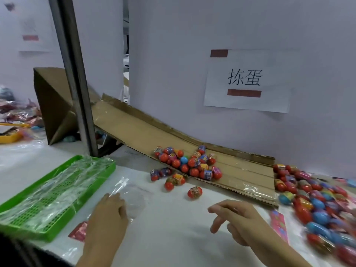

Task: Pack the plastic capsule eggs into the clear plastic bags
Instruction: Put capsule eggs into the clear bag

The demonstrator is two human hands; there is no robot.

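A pile of red and blue capsule eggs lies at the foot of a cardboard ramp. One red egg sits alone on the white table, just ahead of my right hand, whose fingers are spread and hold nothing. My left hand pinches the edge of a clear plastic bag lying flat on the table. A bigger heap of eggs covers the table at the right.
A green perforated tray holding a stack of clear bags stands at the left. A dark metal post rises behind it. A white partition with a paper sign closes the back. A red packet lies near my left wrist.
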